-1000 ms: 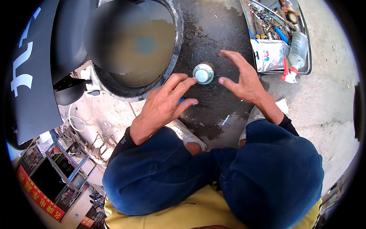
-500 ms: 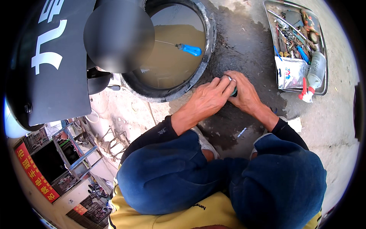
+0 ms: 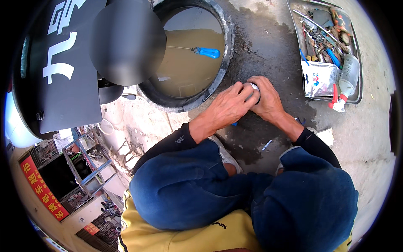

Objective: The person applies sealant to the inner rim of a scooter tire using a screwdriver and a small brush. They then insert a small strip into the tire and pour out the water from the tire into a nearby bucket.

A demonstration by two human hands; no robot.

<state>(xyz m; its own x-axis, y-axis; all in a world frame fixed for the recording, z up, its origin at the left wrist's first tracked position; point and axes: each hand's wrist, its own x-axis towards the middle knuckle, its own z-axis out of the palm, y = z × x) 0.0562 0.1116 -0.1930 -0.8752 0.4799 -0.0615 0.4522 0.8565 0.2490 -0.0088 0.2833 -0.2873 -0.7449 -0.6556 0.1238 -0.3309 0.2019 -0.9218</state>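
Observation:
My left hand [image 3: 228,103] and my right hand [image 3: 268,101] meet over the wet ground in front of my knees. Between them they hold a small round object [image 3: 255,92] with a pale top and a dark rim; my fingers cover most of it, so its kind is not clear. The left fingers curl over its top while the right hand wraps its far and right side. A small blue thing [image 3: 234,124] peeks out below my left wrist, mostly hidden.
A black tub [image 3: 229,46] of murky water stands ahead left, with a blue-handled tool [image 3: 208,52] over the water. To the right, a metal tray [image 3: 359,94] carries tools, a silver packet [image 3: 323,80] and a spray bottle [image 3: 348,75]. A dark vehicle panel [image 3: 79,96] rises at left.
The round object has turned or tilted in my hands, so more of its pale top and dark rim shows. A bit of blue now appears below my left wrist. The view shifted slightly.

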